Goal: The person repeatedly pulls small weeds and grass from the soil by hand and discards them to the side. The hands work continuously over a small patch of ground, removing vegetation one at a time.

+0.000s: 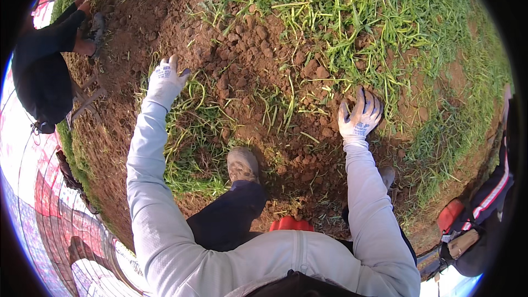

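Note:
My left hand [166, 77], in a white work glove with a dirt-stained fingertip, is beside a heap of pulled green plants [192, 128]. Its thumb stands apart from the fingers and I see nothing in it. To the right, my right hand [360, 114], in a matching soiled glove, is over the crumbly brown soil [315, 126] with fingers spread. Its fingertips are near the lower edge of a stand of leafy green plants [371, 29]; whether they touch any stem I cannot tell. Loose stems [288, 111] are scattered between my hands.
My shoe [242, 164] rests by the plant heap. A red plastic object [291, 223] shows under me. At the upper left, a person in black [45, 55] sits on a low stool [87, 99]. Another person [486, 218] is at the right edge.

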Action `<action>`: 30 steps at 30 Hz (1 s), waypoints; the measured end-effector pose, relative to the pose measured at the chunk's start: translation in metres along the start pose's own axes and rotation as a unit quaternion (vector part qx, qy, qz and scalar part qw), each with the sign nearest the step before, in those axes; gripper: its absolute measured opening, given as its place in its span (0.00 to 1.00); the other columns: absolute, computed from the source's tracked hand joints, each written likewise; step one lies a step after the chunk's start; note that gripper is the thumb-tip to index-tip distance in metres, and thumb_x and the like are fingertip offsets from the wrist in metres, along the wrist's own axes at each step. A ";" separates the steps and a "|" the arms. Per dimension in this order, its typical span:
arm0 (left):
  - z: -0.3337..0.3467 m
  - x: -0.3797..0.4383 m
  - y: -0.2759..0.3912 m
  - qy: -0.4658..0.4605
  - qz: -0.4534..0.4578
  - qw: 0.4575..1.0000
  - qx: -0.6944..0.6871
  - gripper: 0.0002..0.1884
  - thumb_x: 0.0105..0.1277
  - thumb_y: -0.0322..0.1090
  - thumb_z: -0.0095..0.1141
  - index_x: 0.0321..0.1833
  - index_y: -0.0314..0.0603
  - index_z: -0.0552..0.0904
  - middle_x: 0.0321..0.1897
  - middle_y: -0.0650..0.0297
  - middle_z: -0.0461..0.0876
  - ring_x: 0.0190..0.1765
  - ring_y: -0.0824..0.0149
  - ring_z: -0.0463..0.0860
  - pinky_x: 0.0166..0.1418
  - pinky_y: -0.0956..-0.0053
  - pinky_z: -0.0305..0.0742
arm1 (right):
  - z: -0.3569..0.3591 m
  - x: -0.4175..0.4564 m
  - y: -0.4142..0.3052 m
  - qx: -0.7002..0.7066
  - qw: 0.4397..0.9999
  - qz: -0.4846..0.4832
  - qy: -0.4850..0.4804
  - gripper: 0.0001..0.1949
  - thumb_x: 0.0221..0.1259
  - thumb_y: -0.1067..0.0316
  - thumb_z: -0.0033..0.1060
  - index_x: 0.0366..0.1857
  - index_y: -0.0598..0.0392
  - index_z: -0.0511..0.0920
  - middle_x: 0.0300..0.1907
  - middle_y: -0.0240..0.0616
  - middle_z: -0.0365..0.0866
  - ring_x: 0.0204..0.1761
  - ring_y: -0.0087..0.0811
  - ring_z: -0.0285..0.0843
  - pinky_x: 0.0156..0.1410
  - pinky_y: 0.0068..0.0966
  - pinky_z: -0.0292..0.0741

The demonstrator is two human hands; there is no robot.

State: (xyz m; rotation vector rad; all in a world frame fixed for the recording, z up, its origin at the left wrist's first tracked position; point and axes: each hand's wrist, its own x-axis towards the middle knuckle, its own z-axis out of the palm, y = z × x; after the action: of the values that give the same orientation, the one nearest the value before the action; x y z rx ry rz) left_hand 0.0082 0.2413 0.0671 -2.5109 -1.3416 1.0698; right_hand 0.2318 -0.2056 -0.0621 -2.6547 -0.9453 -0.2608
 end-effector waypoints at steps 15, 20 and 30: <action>-0.018 0.107 0.080 0.021 0.098 0.995 0.007 0.29 0.74 0.33 0.54 0.78 0.46 0.66 0.74 0.49 0.72 0.70 0.47 0.78 0.72 0.55 0.76 | -0.002 0.002 0.000 -0.004 1.000 -0.006 -0.005 0.29 0.66 0.43 0.59 0.67 0.45 0.78 0.62 0.39 0.72 0.64 0.49 0.69 0.73 0.56 0.65; -0.023 0.105 0.078 0.014 0.077 0.995 -0.066 0.27 0.80 0.41 0.48 0.79 0.46 0.69 0.66 0.52 0.83 0.65 0.51 0.84 0.71 0.59 0.77 | 0.000 0.002 -0.001 0.003 1.000 -0.008 0.006 0.29 0.65 0.44 0.60 0.68 0.45 0.77 0.63 0.40 0.73 0.64 0.50 0.69 0.73 0.58 0.64; -0.022 0.086 0.085 0.019 0.040 0.986 -0.158 0.27 0.73 0.55 0.54 0.64 0.41 0.82 0.57 0.50 0.88 0.62 0.51 0.85 0.67 0.58 0.79 | 0.007 0.001 0.002 0.007 1.000 -0.010 0.028 0.28 0.67 0.41 0.57 0.66 0.44 0.79 0.61 0.40 0.74 0.63 0.50 0.69 0.72 0.57 0.65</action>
State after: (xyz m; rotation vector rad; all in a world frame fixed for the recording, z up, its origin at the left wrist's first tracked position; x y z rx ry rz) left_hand 0.1123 0.2607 0.0042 -2.8125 -1.5188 0.8763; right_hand 0.2341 -0.2043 -0.0691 -2.6126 -0.9525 -0.3305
